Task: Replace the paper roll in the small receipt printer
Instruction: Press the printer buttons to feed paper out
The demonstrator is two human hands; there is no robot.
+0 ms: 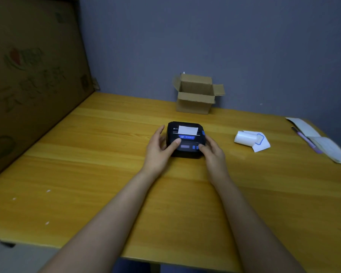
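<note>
A small black receipt printer (pixel 185 140) with blue buttons sits in the middle of the yellow wooden table (pixel 106 174). Its lid is down and a white paper strip (pixel 187 129) sticks out of the top slot. My left hand (pixel 159 148) holds the printer's left side, thumb resting on its front panel. My right hand (pixel 213 152) grips the right front corner, fingertips near the blue buttons. A white paper roll (pixel 251 141), partly unwound and with a blue outline on its loose end, lies on the table to the right of the printer.
An open small cardboard box (pixel 196 95) stands at the back against the grey wall. A large flat cardboard sheet (pixel 32 79) leans along the left side. Papers (pixel 323 142) and a purple pen (pixel 305 139) lie at the far right edge.
</note>
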